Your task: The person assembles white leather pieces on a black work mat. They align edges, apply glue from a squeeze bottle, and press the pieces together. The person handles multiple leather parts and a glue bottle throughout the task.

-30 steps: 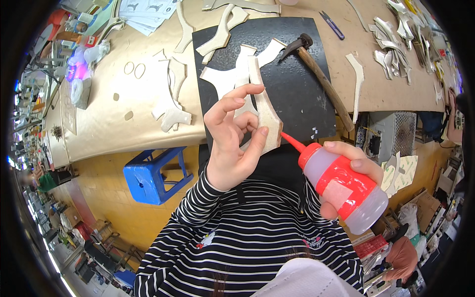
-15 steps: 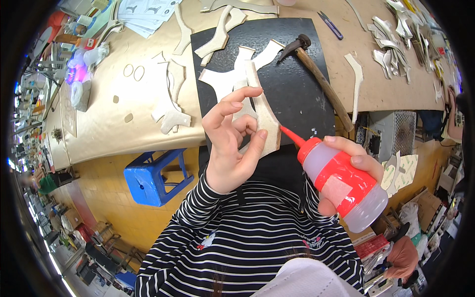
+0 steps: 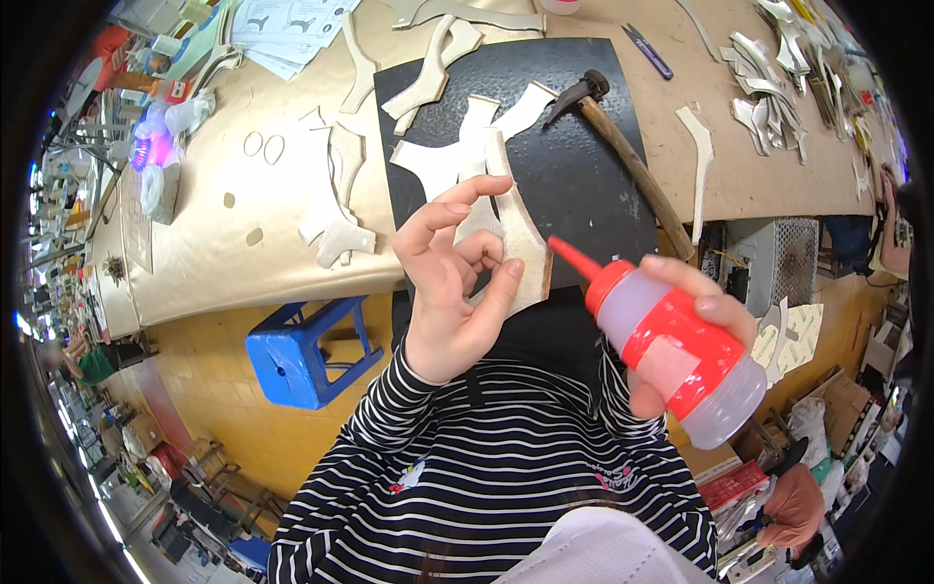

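Observation:
Between the thumb and bent fingers of my left hand [image 3: 443,292] is a pale, curved leather-like piece [image 3: 525,255] with a brownish edge, its exact material unclear. My right hand [image 3: 715,311] is wrapped round a squeeze bottle [image 3: 671,360] with a red band and a red pointed nozzle. The nozzle tip is right by the right edge of the held piece; whether they touch I cannot tell. Just beyond my left hand, similar white pieces [image 3: 428,161] lie on a black board [image 3: 574,156]. Part of the held piece is hidden behind my fingers.
A hammer [image 3: 632,161] with a wooden handle lies across the board's right side. More cut pieces [image 3: 336,195] rest on the tan-covered table [image 3: 214,263]. A purple-handled knife [image 3: 650,53] lies at the back. Below the table edge stands a blue stool [image 3: 292,360].
The bottle in my right hand has shifted slightly away from me, its nozzle tip moving up along the piece's right edge. My left hand has barely moved and keeps its hold.

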Available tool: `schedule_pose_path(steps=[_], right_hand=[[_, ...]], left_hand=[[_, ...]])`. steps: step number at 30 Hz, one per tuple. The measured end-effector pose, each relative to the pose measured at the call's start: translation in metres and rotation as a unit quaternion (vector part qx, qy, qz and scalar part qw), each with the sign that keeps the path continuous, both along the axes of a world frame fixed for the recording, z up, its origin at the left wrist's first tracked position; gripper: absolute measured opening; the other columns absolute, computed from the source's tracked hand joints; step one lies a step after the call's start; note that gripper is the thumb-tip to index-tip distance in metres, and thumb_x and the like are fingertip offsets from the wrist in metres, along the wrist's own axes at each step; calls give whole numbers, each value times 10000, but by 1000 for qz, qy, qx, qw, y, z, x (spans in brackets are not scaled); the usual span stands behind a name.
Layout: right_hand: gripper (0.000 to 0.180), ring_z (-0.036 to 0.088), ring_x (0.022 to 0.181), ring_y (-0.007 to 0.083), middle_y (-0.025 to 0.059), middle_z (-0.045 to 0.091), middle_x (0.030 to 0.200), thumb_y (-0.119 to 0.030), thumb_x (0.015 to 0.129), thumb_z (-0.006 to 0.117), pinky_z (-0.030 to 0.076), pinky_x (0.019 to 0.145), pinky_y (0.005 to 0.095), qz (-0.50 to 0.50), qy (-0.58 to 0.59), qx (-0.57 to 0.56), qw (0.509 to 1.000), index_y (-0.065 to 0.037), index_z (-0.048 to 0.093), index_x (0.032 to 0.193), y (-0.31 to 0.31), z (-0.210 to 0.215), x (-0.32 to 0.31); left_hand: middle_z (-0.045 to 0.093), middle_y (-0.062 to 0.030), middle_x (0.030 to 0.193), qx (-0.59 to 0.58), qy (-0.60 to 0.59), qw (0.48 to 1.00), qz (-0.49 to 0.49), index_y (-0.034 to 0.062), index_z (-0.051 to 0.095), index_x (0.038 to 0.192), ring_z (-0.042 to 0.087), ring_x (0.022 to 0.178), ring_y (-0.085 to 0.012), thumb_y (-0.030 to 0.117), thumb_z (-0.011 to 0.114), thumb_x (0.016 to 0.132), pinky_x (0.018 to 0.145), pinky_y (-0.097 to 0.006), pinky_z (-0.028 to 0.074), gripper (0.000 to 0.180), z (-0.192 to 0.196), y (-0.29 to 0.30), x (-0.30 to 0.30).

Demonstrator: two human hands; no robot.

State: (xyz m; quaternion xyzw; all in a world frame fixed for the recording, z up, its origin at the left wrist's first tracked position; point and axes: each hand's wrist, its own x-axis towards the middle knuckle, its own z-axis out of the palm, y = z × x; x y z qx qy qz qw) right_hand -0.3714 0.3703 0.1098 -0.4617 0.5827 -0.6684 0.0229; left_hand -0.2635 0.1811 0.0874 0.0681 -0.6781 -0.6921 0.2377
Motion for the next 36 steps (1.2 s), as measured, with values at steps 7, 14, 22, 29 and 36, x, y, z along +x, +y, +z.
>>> schedule_pose_path(steps=[7, 14, 22, 29, 36], right_hand=[[930, 667, 984, 348, 261, 579, 1185, -752, 783, 597, 608, 777, 381, -76, -185, -292, 935, 6, 420, 1291, -14, -18, -3], [839, 648, 1032, 326, 198, 611, 1136, -717, 824, 596, 610, 775, 426, -164, -331, -177, 912, -17, 467, 1267, -21, -28, 1], [885, 682, 936, 291, 282, 658, 1051, -790, 781, 581, 586, 775, 362, -220, -355, -107, 902, -34, 458, 1223, -28, -32, 7], [887, 685, 906, 281, 271, 662, 1027, -788, 775, 594, 582, 757, 349, -206, -364, -129, 899, -28, 454, 1211, -30, -34, 12], [884, 684, 870, 267, 269, 662, 1017, -792, 763, 605, 582, 739, 339, -193, -370, -128, 900, -34, 453, 1190, -26, -35, 18]], left_hand=[[341, -245, 1438, 152, -4, 988, -8, 191, 191, 1350, 481, 811, -96, -179, 531, 860, 775, -243, 455, 702, 5, -2, 0], [345, -236, 1441, 222, -8, 975, -3, 206, 186, 1364, 470, 822, -101, -167, 553, 856, 797, -239, 448, 730, 10, -1, 1], [350, -232, 1440, 229, -4, 973, 8, 213, 190, 1364, 480, 821, -101, -164, 563, 852, 801, -239, 452, 737, 10, -3, 0], [347, -224, 1440, 256, 1, 966, 36, 219, 177, 1369, 497, 832, -104, -151, 563, 864, 818, -239, 463, 735, 14, -1, -2], [343, -216, 1441, 261, 4, 964, 55, 223, 168, 1385, 501, 838, -102, -149, 552, 868, 809, -232, 468, 744, 16, -1, -2]])
